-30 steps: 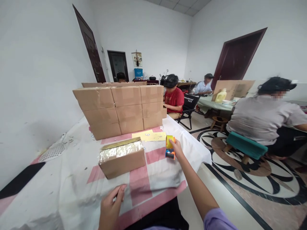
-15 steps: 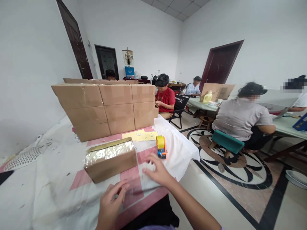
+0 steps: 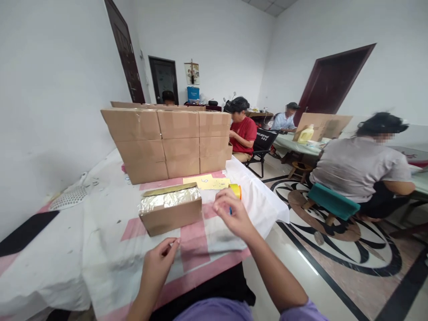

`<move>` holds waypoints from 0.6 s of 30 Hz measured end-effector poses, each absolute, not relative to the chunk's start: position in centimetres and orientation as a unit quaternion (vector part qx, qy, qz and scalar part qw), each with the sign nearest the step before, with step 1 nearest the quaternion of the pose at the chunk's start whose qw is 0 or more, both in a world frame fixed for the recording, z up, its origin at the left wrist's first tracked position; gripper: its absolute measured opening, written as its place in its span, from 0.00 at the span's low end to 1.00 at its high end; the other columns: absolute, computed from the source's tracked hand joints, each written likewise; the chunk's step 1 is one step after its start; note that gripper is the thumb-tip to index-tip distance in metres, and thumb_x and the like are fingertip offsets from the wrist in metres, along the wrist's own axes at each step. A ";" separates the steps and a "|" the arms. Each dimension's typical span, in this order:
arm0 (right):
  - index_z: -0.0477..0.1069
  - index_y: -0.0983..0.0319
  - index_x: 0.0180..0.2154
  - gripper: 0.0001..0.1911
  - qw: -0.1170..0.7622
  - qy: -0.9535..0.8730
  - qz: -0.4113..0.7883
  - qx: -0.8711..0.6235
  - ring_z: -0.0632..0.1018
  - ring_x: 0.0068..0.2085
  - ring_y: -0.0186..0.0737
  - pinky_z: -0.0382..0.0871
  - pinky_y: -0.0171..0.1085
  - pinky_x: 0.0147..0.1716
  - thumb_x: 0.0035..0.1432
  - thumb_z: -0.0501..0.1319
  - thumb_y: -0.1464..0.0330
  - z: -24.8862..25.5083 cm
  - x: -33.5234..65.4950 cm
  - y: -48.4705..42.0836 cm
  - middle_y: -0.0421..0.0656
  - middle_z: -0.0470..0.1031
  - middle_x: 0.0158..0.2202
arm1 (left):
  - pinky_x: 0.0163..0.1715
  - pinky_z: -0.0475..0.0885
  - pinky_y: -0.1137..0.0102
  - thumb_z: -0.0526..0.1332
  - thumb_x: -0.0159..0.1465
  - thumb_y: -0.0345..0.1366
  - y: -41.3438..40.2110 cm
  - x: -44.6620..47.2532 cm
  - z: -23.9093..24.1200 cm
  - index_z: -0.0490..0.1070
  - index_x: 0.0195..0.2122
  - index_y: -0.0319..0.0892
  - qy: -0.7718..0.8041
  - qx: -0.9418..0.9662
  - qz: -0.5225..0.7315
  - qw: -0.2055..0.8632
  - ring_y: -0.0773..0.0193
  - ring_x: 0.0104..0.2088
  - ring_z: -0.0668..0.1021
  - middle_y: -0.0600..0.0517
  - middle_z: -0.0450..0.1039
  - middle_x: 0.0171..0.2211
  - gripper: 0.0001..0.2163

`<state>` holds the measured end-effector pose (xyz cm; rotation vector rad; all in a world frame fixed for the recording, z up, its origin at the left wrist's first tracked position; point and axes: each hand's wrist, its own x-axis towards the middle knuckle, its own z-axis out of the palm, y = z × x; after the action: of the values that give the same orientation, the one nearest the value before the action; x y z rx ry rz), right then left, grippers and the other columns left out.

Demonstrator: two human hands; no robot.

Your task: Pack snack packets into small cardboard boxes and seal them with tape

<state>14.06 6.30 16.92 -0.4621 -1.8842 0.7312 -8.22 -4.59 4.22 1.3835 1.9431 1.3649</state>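
Observation:
A small open cardboard box (image 3: 170, 217) with silver foil inside sits on the white and pink cloth of the table (image 3: 100, 236). My left hand (image 3: 158, 265) hovers near the table's front edge, thumb and forefinger pinched together; what they hold is too small to make out. My right hand (image 3: 234, 216) is raised just right of the box with its fingers curled in. It partly covers a yellow tape dispenser (image 3: 236, 190) standing behind it. Whether it grips anything I cannot make out.
A wall of sealed cardboard boxes (image 3: 167, 142) stands across the table behind the small box, with yellow paper sheets (image 3: 207, 182) at its foot. Several other people sit at tables to the right. A green stool (image 3: 332, 201) stands on the patterned floor.
My right hand let go of the tape dispenser, passed low over the cloth, then rose with fingers curled. My left hand's fingers closed into a pinch. The camera swung left and back.

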 end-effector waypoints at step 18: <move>0.75 0.62 0.23 0.08 0.242 -0.881 0.255 -0.315 0.75 0.42 0.43 0.65 0.39 0.47 0.52 0.70 0.69 15.7 1.1 21.8 0.42 0.76 0.32 | 0.32 0.64 0.69 0.56 0.70 0.48 3.0 -9.1 11.1 0.62 0.69 0.55 0.770 0.599 0.215 0.051 0.53 0.32 0.81 0.50 0.80 0.29 0.26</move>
<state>1.07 21.77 15.72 -0.8621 -2.4091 0.6968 -9.11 2.99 11.12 1.8229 2.3419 0.6550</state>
